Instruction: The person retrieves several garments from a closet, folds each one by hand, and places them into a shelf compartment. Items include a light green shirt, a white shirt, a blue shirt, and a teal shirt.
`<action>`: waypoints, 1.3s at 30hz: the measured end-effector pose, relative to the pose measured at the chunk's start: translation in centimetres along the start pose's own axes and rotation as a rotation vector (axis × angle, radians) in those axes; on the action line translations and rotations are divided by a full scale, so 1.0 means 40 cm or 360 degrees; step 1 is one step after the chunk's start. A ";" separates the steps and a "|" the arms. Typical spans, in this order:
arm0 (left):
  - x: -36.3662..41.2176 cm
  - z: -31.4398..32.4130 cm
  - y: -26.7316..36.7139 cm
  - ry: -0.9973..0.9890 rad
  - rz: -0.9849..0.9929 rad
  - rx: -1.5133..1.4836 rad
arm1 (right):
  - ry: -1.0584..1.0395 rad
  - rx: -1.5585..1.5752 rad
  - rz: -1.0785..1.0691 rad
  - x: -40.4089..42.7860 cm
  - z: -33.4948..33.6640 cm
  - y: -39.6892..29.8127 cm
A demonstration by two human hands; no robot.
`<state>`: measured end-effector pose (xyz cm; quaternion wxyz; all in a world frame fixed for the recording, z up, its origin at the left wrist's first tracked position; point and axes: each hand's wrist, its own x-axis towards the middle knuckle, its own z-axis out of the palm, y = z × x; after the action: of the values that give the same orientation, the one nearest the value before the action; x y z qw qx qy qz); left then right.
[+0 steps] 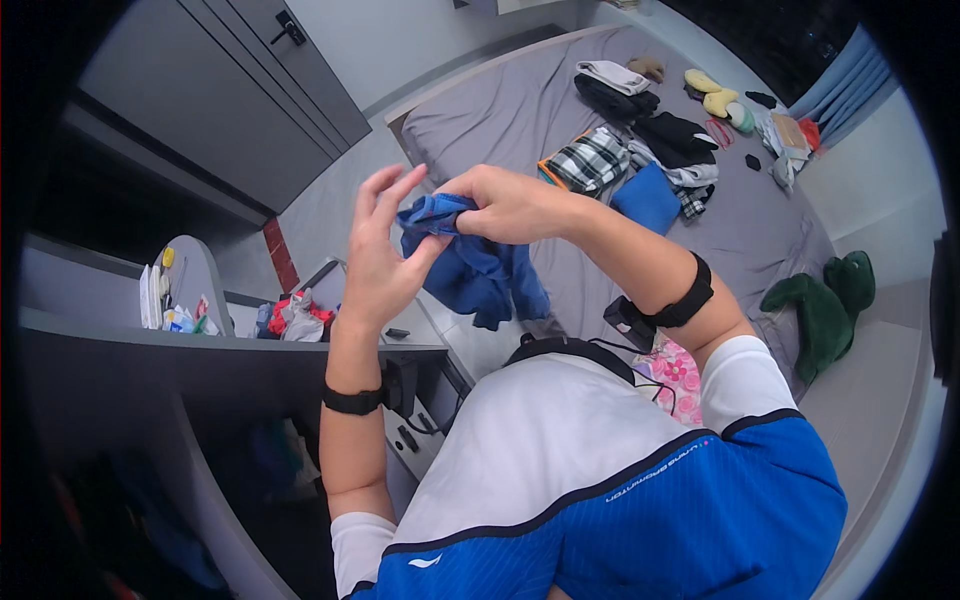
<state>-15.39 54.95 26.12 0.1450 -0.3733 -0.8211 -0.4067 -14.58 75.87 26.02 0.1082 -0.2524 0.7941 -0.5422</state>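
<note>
A blue cloth garment [480, 277] hangs in loose folds in front of me, its bunched upper edge between my hands. My right hand [499, 206] grips that edge between thumb and curled fingers. At the garment's left side, my left hand [390, 244] has its fingers raised and spread, with the thumb tip touching or very near the cloth; whether it pinches any fabric cannot be told. The garment's lower part dangles over the floor and the near edge of the bed.
The bed [465, 135] bears a plaid shirt [592, 161], a blue pillow-like item [647, 199], dark clothes [675, 139] and a green plush toy [817, 315]. At left, a grey shelf [255, 343] holds small items and crumpled cloths [300, 315]. A grey door [247, 90] stands beyond.
</note>
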 end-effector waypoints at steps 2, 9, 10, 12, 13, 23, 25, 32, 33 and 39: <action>-0.011 0.012 -0.012 -0.0058 -0.0164 -0.0388 | -0.0003 0.0092 -0.0091 0.000 0.007 -0.014; -0.022 0.024 -0.046 -0.0015 -0.0506 -0.0497 | 0.0241 0.0537 -0.0204 -0.032 0.042 0.048; -0.022 0.020 -0.049 -0.0008 -0.0521 -0.0513 | 0.0260 0.0670 -0.0135 -0.045 0.048 0.073; -0.017 0.008 -0.050 0.0012 -0.0546 -0.0549 | 0.0295 0.0927 0.0006 -0.077 0.054 0.138; -0.011 0.002 -0.043 0.0007 -0.0513 -0.0521 | 0.0435 0.0860 0.0023 -0.095 0.066 0.166; 0.029 -0.053 0.054 -0.0132 -0.0305 -0.0250 | 0.0808 -0.0471 -0.0628 -0.111 0.152 0.198; 0.033 -0.070 0.068 -0.0150 -0.0278 -0.0221 | 0.0858 -0.0299 -0.0574 -0.102 0.167 0.187; 0.027 -0.103 0.082 -0.0163 -0.0313 -0.0187 | 0.0708 -0.0016 -0.0712 -0.033 0.179 0.223; 0.023 -0.108 0.078 -0.0161 -0.0323 -0.0167 | 0.0718 0.0092 -0.0665 -0.026 0.179 0.221; -0.005 -0.144 0.061 0.0003 -0.0428 -0.0049 | 0.0952 0.0660 -0.0342 -0.050 0.105 0.192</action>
<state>-13.86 51.36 30.98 0.0842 -0.2617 -0.8573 -0.4353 -13.17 75.70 17.14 -0.1371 -0.1377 0.6330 -0.7494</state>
